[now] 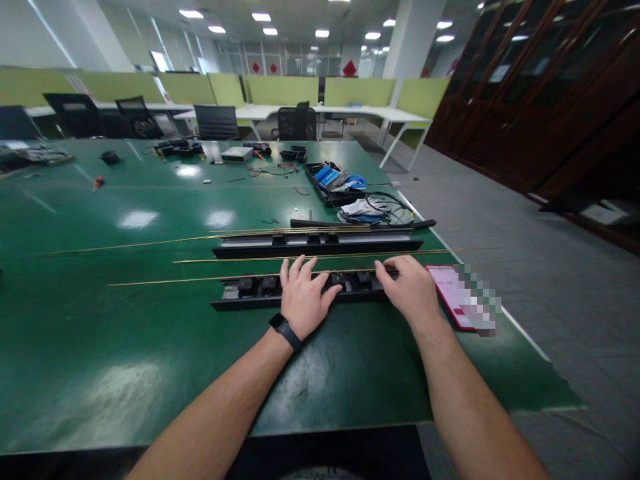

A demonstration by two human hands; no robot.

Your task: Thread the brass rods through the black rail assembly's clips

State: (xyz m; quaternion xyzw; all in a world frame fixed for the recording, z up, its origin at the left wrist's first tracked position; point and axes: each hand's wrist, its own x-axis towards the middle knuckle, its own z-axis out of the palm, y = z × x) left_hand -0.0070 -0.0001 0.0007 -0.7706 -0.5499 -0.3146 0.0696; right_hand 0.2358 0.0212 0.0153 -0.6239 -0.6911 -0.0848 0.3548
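A black rail (250, 305) with several small black blocks (270, 285) along its channel lies in front of me on the green table. My left hand (303, 303), wearing a dark wristband, rests across its middle with fingers spread. A thin brass-coloured rod (165, 282) runs along the rail's far edge, passing by my left fingers. At the rail's right end, my right hand (410, 290) has thumb and forefinger pinched at that rod; the rail end is hidden beneath it. Just beyond, a second brass rod (225, 261) lies parallel, before another black rail (320, 249) with blocks.
A red-edged phone (453, 293) lies right of my right hand. Further back are a dark strip (425, 224), gloves (365, 210), black cable and a black tray (325, 193) holding blue items. Electronic parts (237, 155) sit along the far side. The table's right edge borders the floor.
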